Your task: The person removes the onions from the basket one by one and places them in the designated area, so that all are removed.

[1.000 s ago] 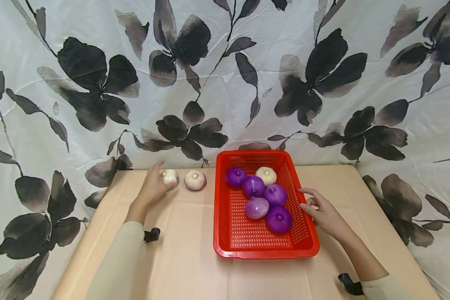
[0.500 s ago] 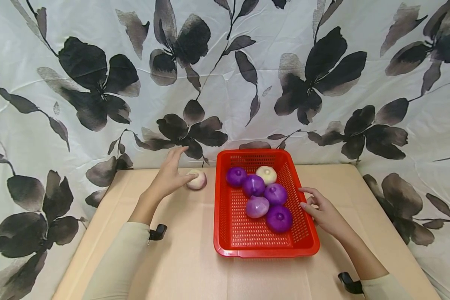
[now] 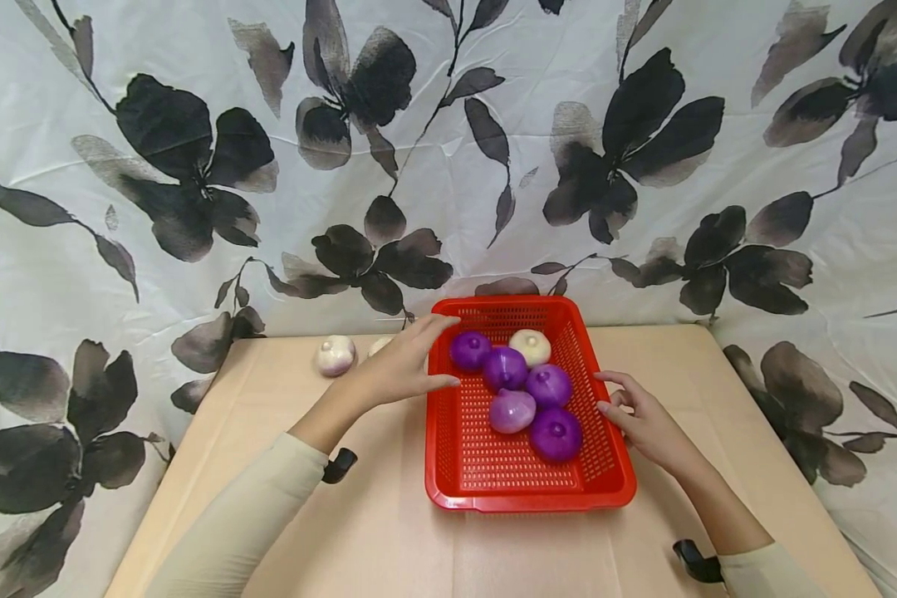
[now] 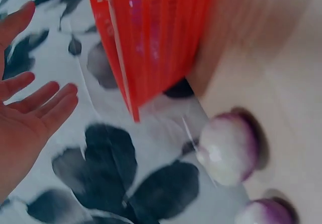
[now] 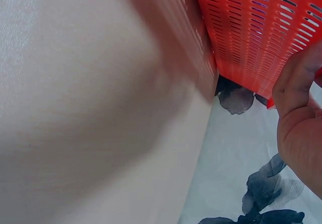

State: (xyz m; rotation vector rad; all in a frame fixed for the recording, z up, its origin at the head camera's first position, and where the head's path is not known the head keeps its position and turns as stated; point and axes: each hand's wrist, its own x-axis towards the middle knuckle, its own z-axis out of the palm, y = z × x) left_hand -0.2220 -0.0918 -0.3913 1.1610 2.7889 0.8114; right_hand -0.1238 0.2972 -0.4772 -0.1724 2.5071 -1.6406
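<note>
A red plastic basket (image 3: 478, 502) stands on the table, holding several purple onions (image 3: 556, 435) and one pale onion (image 3: 531, 346). My left hand (image 3: 399, 365) hovers at the basket's left rim with thumb and fingers spread and nothing between them; the left wrist view shows the same empty left hand (image 4: 35, 113). Two white-and-purple onions lie on the table left of the basket: one onion (image 3: 336, 355) in plain sight, the other onion (image 3: 378, 345) mostly hidden behind the left hand. My right hand (image 3: 646, 423) grips the basket's right rim, its lower fingers curled below the edge.
The table (image 3: 374, 531) has a beige cover. Behind it hangs a white cloth (image 3: 493, 274) printed with dark flowers, close to the basket's far end. A black strap camera (image 3: 340, 466) sits at the left wrist, another black camera (image 3: 695, 561) at the right.
My left hand has moved right, from the left white-and-purple onion past the other one to the basket's left rim, carrying nothing. The right hand and the basket have stayed in place.
</note>
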